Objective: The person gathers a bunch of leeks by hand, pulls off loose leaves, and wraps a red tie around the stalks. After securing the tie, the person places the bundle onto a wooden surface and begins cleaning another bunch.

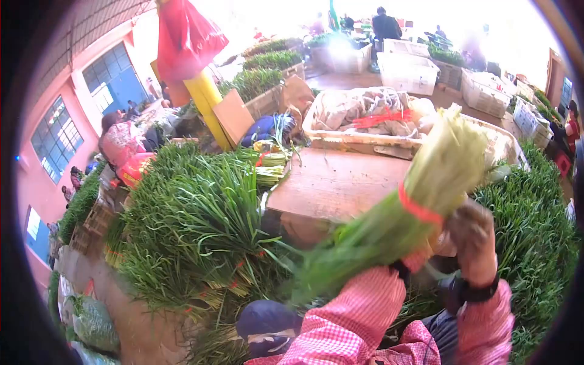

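Observation:
A thick bundle of chive-like greens [365, 243] slants across the front, pale stalk ends up at the right and blurred leaf tips down at the left. A red band [418, 204] circles its stalks. My left hand [424, 252], mostly hidden behind the bundle, supports it just below the band. Close by the stalks on the right is my right hand [471, 234], dark and smeared by motion, so I cannot tell whether its fingers grip anything. Behind the bundle lies a wooden board [334, 179].
Heaped greens [194, 207] in red-banded bunches lie left of the board, with more greens [529, 243] at the right. A white crate [365, 137] holding cloth stands behind the board. A yellow post [208, 103] carries a red bag [185, 39]. Other people work farther back.

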Available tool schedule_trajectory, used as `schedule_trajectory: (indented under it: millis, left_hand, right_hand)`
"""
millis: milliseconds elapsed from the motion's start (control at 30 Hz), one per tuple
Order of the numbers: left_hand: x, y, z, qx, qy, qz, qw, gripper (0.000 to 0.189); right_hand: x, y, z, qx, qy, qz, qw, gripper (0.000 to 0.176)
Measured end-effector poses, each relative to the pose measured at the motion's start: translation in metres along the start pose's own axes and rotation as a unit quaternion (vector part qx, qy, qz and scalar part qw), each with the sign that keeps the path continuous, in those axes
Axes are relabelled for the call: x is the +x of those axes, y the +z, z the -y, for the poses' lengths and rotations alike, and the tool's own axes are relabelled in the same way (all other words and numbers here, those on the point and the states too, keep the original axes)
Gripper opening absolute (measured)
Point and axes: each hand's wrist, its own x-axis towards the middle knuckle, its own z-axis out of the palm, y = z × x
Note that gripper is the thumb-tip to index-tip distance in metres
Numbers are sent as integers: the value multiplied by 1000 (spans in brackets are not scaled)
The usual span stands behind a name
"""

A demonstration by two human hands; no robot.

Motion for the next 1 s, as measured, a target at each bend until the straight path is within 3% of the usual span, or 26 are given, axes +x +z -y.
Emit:
schedule_trajectory:
  millis: [33, 133, 167, 200, 267, 333, 367, 400, 433, 467, 500, 567, 600, 633, 667, 733, 767, 800, 833, 867, 900, 933, 967, 1000]
  left_hand:
    - [-14, 13, -12, -87, -39, 7, 995, 60]
    - [-55, 49, -65, -202, -99, 87, 970, 63]
    - [-68, 61, -85, -223, -116, 123, 960, 65]
    - [-79, 73, -105, -242, -135, 157, 948, 66]
    - [-96, 93, -141, -269, -164, 233, 920, 68]
    - [-99, 99, -153, -285, -168, 330, 884, 70]
    - [-91, 85, -144, -280, -150, 394, 862, 71]
    - [-78, 54, -128, -249, -74, 499, 827, 95]
    - [-75, 16, -126, -243, -95, 519, 814, 96]
    - [-89, 10, -145, -251, -138, 454, 844, 98]
    - [-101, 4, -165, -260, -177, 385, 868, 101]
    - [-120, -1, -204, -270, -213, 336, 877, 100]
    - [-128, -2, -225, -280, -212, 340, 873, 100]
    - [-133, -1, -247, -294, -205, 355, 864, 100]
    - [-139, 1, -268, -308, -191, 373, 854, 100]
    - [-140, 16, -301, -297, -170, 388, 856, 99]
    - [-137, 35, -310, -239, -171, 374, 880, 99]
    - [-138, 65, -319, -87, -198, 330, 919, 92]
    - [-139, 94, -328, 59, -239, 292, 924, 84]
    - [-141, 102, -321, 144, -246, 273, 919, 77]
    - [-143, 110, -310, 229, -253, 251, 906, 69]
    - [-144, 115, -301, 314, -259, 231, 884, 62]
    - [-134, 98, -285, 473, -101, 243, 841, 56]
    - [-118, 61, -259, 607, 65, 240, 755, 50]
  right_hand:
    - [-29, 0, -6, 11, 22, -28, 999, 16]
    - [-86, 4, -33, -67, -28, -21, 997, 21]
    - [-97, 0, -45, 59, 58, 32, 996, 22]
    - [-107, -7, -58, 178, 143, 87, 970, 22]
    - [-109, -23, -73, 390, 299, 196, 849, 24]
    - [-85, -36, -71, 321, 364, 415, 769, 22]
    - [-67, -29, -46, 189, 199, 518, 810, 18]
    - [-50, -22, -21, 59, 14, 562, 825, 15]
    - [-27, -15, -29, -13, -128, 604, 786, 14]
    - [-5, -7, -37, -67, -272, 614, 738, 13]
    - [19, 5, -28, -56, -348, 620, 701, 14]
    - [59, 14, -43, -220, -342, 549, 730, 11]
    - [64, 21, 3, -374, -245, 500, 741, 6]
    - [84, 35, 21, -332, -266, 468, 775, 7]
    - [90, 42, 38, -378, -242, 351, 821, 10]
    - [121, 65, 67, -632, -507, 155, 565, 11]
    - [136, 70, 89, -578, -570, 129, 569, 11]
    - [135, 76, 122, -528, -534, 138, 645, 12]
    - [156, 81, 138, -556, -644, 101, 516, 13]
    - [154, 84, 158, -503, -639, 88, 576, 12]
    - [151, 85, 174, -484, -728, 63, 482, 11]
    - [133, 88, 193, -542, -705, 75, 452, 10]
    - [118, 88, 185, -473, -691, 125, 532, 9]
    - [98, 87, 175, -397, -668, 174, 605, 9]
